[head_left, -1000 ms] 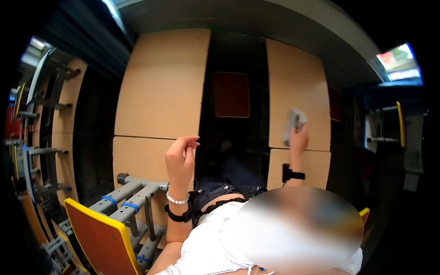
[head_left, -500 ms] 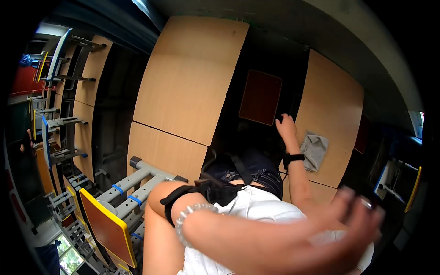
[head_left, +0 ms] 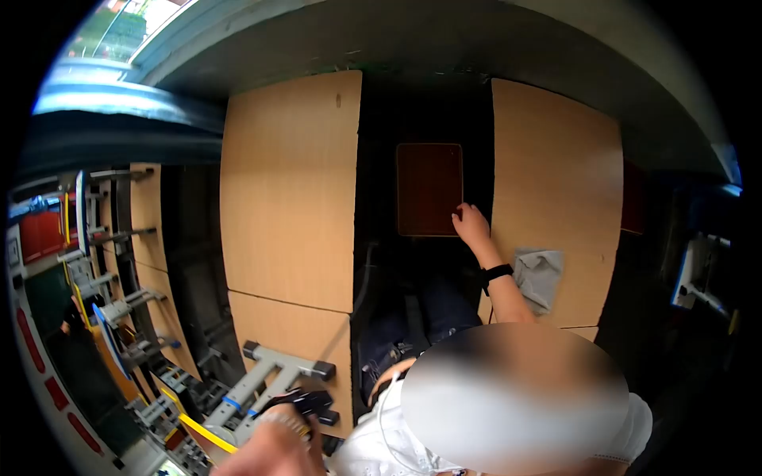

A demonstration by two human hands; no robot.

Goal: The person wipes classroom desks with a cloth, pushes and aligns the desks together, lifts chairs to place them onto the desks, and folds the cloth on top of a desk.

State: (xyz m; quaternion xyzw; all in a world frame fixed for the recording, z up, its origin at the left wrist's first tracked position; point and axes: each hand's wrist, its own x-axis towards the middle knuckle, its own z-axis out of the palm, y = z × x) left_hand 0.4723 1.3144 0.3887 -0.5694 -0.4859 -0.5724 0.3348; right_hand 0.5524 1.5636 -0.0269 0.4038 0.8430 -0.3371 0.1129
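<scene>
Some fingers [head_left: 466,212] of right hand [head_left: 474,228] half-curled, perhaps touching seat [head_left: 429,190]; left hand [head_left: 272,450] blurred.

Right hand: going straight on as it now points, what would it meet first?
Probably the red-brown seat, whose edge the right hand overlaps in view; depth is unclear, so it might pass above.

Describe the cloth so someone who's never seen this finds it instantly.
Find the pale wood desk to the right of the dark red seat. Toward the desk's lower end in the picture, just right of the forearm with the black band, lies the cloth. It is grey and creased, unlike the smooth tan wood around it.
</scene>
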